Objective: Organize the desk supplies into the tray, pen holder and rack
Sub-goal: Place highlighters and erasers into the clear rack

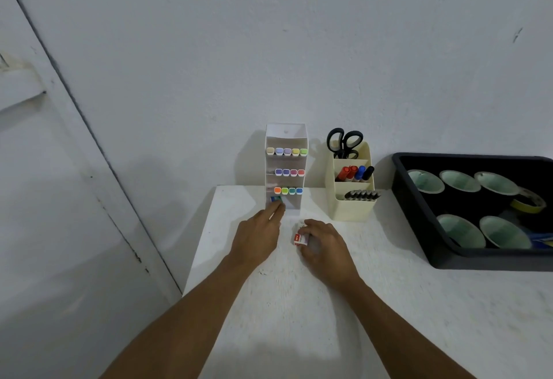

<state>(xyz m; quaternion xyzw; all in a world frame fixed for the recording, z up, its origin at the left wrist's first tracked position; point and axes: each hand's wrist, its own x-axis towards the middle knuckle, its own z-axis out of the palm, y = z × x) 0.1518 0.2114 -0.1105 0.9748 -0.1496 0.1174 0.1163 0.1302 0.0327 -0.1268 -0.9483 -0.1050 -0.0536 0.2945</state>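
the teal-capped marker (276, 199) sits in the lowest tier of the white rack (285, 134), just above centre frame. its long axis runs back into the rack and its square cap end faces the camera. rows of coloured caps fill the tiers above. the left hand (257, 239) reaches its fingertips to the cap; whether its grip pinches or only pushes, one cannot tell. at centre, on the worktop (389, 304), the right hand (326, 247) has its grip curled round a small white piece with a red end (298, 238).
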